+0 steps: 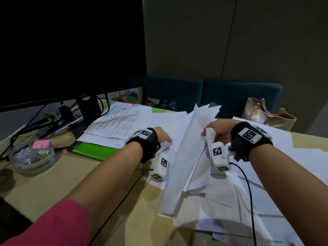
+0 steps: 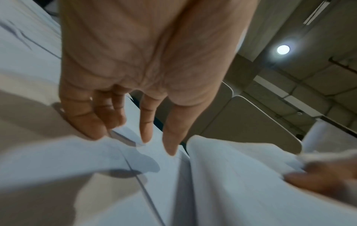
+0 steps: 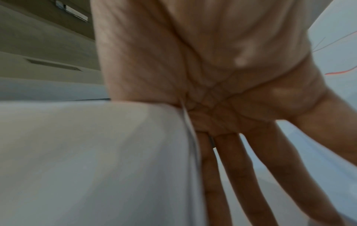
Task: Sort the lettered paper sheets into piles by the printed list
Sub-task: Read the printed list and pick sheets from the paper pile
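Head view puts the lifted sheaf of sheets [image 1: 191, 148] at the centre of the frame, standing nearly on edge, its top corners fanned out above your right hand [image 1: 217, 129]. That hand pinches the sheaf near its upper edge, thumb on the near face and fingers behind. Your left hand [image 1: 162, 134], just left of centre, lies on the flat sheets [image 1: 230, 201] with fingers extended and relaxed, holding nothing. Those sheets spread loosely across the lower right of the frame with pen lines on them; no letter can be read on any of them.

You appear to be mid-sort: a bundle raised, the next sheet not yet peeled off. Before you lay anything down, you will need to turn a face towards you, read its letter, and check it against the printed list [image 1: 122, 119], which lies upper left of the hands on a stack of paper above the green folders [image 1: 92, 150].

Left wrist view adds what the head view hides: the fingers [image 2: 146, 122] pointing down at the paper, slightly spread, and your right fingertips gripping the sheaf at the lower right edge. Right wrist view shows the sheaf's edge crossing your palm [image 3: 212, 76], with three fingers straight behind it; the thumb is out of sight there. Both wrist views are blurred.

Further out sit a dish of clips [image 1: 32, 157] at the left edge, a dark monitor [image 1: 71, 47] at upper left, and a beige bag [image 1: 266, 114] at right.
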Demonstrator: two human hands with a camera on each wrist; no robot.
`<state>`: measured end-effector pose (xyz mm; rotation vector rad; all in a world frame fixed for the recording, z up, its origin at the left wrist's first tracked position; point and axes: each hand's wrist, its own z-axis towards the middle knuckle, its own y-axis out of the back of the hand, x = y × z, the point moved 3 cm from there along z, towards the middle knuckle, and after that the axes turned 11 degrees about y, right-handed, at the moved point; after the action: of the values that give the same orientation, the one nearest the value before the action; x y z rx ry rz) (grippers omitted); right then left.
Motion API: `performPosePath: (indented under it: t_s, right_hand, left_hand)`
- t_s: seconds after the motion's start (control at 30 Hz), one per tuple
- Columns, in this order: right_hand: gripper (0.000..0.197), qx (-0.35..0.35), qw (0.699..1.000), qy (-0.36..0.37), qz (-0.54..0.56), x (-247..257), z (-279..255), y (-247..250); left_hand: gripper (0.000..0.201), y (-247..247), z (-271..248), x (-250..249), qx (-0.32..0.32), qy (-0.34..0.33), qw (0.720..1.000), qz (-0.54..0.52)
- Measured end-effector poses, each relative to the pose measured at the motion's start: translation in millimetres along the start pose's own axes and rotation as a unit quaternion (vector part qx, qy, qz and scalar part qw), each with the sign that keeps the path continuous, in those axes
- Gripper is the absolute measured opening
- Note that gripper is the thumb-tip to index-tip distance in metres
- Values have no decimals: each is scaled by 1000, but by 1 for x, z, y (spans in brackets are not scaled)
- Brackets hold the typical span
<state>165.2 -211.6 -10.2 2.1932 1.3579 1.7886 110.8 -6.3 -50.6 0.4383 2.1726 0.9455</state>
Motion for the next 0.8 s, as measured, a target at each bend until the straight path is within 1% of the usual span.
performPosePath:
  t_s: [0.07, 0.13, 0.17, 0.23, 0.27, 0.33, 0.4, 0.47, 0.53, 0.63, 0.77, 0.8]
  right_hand:
    - [20, -9, 1000, -2, 16, 0, 1, 2]
    - [19, -10, 1000, -5, 27, 0, 3, 3]
    - [19, -10, 1000, -5, 27, -1, 4, 4]
    - [21, -10, 1000, -9, 26, -3, 6, 5]
    - [22, -10, 1000, -11, 24, -4, 6, 6]
    - [23, -13, 999, -17, 23, -5, 7, 7]
    - [22, -20, 999, -21, 26, -6, 7, 8]
    - [20, -26, 999, -23, 24, -6, 7, 9]
    - [16, -24, 999, -23, 18, -4, 6, 9]
    - [16, -13, 1000, -21, 9, -1, 5, 7]
    - [21, 19, 999, -19, -37, 10, 0, 3]
    - [23, 29, 998, -16, -59, 16, -2, 1]
  left_hand:
    - [51, -8, 1, -7, -1, -15, 1000, 20]
    - [74, -10, 5, -11, -4, 8, 1000, 0]
    - [84, -8, 7, -11, -21, 19, 1000, -1]
    - [91, -1, 11, -10, -58, 31, 997, 32]
    - [90, 2, 12, -10, -71, 28, 995, 60]
    - [79, 7, 12, -10, -76, 17, 992, 95]
    - [61, 9, 12, -12, -38, 5, 994, 102]
    - [39, 9, 11, -12, 9, 9, 997, 73]
    - [24, 10, 10, -12, 23, 19, 998, 52]
    - [18, 7, 9, -11, 22, 16, 999, 34]
    - [28, 3, 8, -12, -5, -34, 999, -17]
    - [37, 4, 8, -14, -15, -51, 998, -32]
